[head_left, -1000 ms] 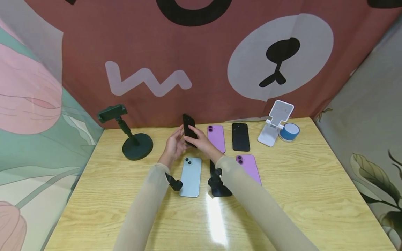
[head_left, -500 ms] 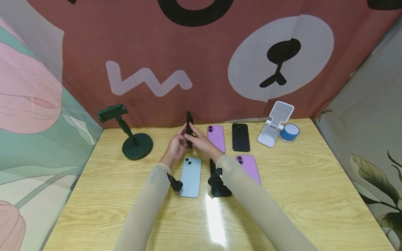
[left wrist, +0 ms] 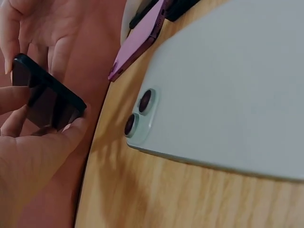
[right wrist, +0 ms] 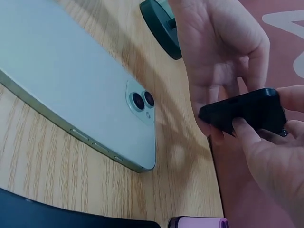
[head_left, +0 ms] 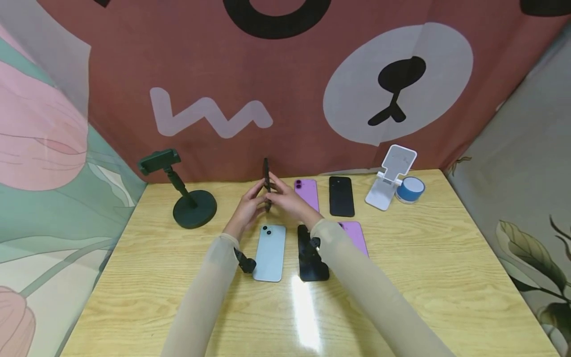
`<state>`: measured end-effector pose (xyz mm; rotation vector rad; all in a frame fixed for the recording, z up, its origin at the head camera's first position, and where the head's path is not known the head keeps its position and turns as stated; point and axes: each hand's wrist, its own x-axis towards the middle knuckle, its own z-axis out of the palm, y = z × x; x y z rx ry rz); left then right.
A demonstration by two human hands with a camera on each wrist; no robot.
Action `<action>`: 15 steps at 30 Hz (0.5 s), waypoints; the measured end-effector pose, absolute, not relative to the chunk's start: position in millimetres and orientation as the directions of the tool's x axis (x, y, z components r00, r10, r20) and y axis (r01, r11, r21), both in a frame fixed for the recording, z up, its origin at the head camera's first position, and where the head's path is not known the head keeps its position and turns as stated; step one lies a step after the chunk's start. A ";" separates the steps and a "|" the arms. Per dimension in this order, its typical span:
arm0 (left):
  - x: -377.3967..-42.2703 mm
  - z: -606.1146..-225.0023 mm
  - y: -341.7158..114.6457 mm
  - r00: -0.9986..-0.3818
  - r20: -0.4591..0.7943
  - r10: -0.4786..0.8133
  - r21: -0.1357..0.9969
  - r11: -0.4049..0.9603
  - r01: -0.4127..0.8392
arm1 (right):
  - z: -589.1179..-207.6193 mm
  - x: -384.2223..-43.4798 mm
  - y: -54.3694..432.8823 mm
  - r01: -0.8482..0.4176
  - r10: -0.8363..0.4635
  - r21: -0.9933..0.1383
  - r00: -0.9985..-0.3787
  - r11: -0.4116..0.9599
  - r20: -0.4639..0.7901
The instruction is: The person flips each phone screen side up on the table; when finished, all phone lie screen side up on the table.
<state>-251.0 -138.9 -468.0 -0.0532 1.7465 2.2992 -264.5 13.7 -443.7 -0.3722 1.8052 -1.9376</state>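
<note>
A black smartphone [head_left: 266, 171] is held up on edge above the far part of the table, its narrow side toward the head view. My left hand [head_left: 244, 208] grips it from the left, and my right hand [head_left: 291, 201] pinches it from the right. The left wrist view shows the thumb and fingers of both hands around the phone [left wrist: 46, 92]. In the right wrist view my right thumb presses against its face [right wrist: 259, 107]. Below the hands lies a light blue phone [head_left: 270, 253], back up with two camera lenses. A black phone [head_left: 312, 263] lies beside it, partly hidden by my right wrist.
Two purple phones, one at the back [head_left: 307, 194] and one nearer [head_left: 355, 235], lie to the right with another black phone [head_left: 341, 196]. A dark green phone stand [head_left: 195, 208] stands left. Far right are a white folding stand [head_left: 382, 192] and a blue-and-white round object [head_left: 411, 187].
The held phone has turned from showing its broad face to standing edge-on to the head view. Both hands stay around it; my right forearm has shifted slightly right.
</note>
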 end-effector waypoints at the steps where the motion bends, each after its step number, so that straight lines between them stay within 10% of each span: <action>1: -251.2 -469.3 -139.1 -0.968 -0.186 0.169 0.943 -0.247 -0.224 | -444.3 -264.8 14.2 0.150 -0.503 -0.988 -0.857 -0.034 -0.113; 15: -257.2 -472.2 -146.9 -0.964 -0.251 0.091 0.966 -0.039 -0.256 | -453.5 -269.9 14.9 0.140 -0.438 -0.987 -0.884 0.082 -0.162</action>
